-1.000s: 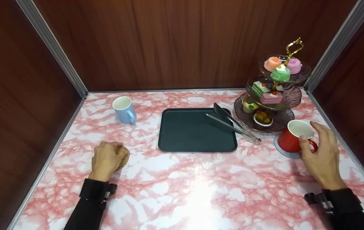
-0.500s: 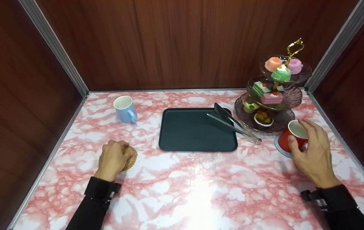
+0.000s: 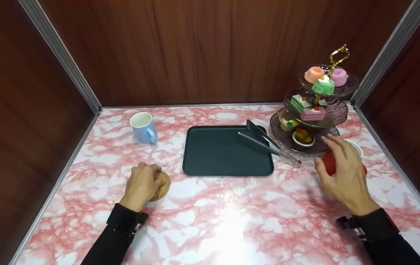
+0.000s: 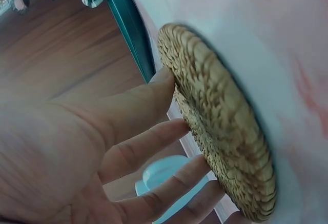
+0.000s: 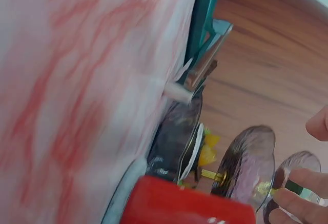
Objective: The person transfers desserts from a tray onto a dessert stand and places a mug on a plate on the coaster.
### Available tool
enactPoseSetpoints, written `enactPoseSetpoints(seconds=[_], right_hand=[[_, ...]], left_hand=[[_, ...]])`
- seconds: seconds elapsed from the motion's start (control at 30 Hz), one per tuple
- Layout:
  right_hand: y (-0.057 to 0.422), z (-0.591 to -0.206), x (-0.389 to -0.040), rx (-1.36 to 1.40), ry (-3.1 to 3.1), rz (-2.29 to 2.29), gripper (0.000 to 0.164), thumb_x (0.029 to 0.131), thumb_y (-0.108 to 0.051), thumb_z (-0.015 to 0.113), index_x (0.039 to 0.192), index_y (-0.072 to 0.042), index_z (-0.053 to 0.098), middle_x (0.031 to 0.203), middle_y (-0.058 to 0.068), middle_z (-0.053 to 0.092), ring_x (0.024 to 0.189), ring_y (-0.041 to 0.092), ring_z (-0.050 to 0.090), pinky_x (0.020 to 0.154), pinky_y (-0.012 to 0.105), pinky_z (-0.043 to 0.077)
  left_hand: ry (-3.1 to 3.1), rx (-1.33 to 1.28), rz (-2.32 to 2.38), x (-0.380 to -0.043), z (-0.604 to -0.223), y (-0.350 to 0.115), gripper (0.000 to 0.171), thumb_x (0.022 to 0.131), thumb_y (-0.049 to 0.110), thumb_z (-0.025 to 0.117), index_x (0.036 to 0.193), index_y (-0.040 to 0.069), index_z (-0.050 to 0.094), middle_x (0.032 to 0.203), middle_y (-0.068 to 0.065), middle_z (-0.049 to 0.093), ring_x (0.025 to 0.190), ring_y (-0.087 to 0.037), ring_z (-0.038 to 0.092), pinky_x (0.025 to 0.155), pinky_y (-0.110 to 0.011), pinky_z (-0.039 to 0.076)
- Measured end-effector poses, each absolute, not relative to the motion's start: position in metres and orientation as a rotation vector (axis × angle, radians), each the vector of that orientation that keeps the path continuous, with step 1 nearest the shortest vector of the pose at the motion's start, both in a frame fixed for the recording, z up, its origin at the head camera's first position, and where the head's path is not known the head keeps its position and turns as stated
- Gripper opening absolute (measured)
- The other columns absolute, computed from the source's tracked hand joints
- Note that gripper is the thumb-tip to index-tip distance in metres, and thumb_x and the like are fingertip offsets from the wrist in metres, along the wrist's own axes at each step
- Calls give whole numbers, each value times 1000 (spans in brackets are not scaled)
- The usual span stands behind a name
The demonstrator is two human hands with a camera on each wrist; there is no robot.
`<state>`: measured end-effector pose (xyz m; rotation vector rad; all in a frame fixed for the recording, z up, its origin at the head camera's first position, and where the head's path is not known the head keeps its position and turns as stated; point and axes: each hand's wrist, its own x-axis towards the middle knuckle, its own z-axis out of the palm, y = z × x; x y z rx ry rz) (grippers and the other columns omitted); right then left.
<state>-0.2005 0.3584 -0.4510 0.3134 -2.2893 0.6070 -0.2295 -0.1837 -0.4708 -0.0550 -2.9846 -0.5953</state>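
Observation:
On the left of the table my left hand (image 3: 142, 186) rests on a round woven coaster (image 3: 163, 187). In the left wrist view, the thumb (image 4: 163, 80) and extended fingertips meet the coaster's far edge; it lies close to the table surface. My right hand (image 3: 344, 178) hovers over the red mug (image 3: 328, 162), covering much of it in the head view. The right wrist view shows its fingers (image 5: 302, 198) spread apart and clear of the mug. A pale blue-grey coaster (image 5: 124, 193) lies under the mug.
A dark green tray (image 3: 228, 151) lies mid-table, with tongs (image 3: 258, 141) across its right side. Behind the red mug rises a three-tier dessert stand (image 3: 337, 110) with small cakes. A light blue mug (image 3: 144, 129) stands at the back left. Wooden panels surround the table.
The left hand and the woven coaster have slid right. The right hand has moved left across the red mug, from beside its handle to in front of its body. The mug has stayed in place.

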Motion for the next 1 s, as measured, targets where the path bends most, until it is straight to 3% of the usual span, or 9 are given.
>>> enactPoseSetpoints(seconds=[0.23, 0.57, 1.0], right_hand=[[338, -449, -204, 409, -2291, 601, 64, 73, -26, 70, 133, -18, 49, 141, 0, 43, 129, 29, 39, 110, 39, 25], [314, -452, -204, 507, -2328, 615, 62, 73, -26, 70, 132, -18, 50, 140, 3, 45, 130, 26, 39, 110, 35, 25], [284, -455, -203, 630, -2380, 639, 60, 76, -28, 68, 133, -22, 50, 139, 3, 45, 128, 23, 41, 109, 31, 27]], left_hand=[[-2979, -99, -590, -225, -471, -165, 38, 70, 29, 77, 104, 16, 68, 98, -9, 56, 97, -35, 53, 72, -45, 49], [-2949, -139, -576, -221, -470, -138, 46, 60, 43, 82, 97, 18, 70, 91, -6, 58, 90, -31, 56, 65, -41, 50], [-2955, -161, -470, -220, -471, -113, 51, 58, 54, 79, 88, 15, 68, 84, -4, 53, 81, -27, 56, 55, -37, 47]])
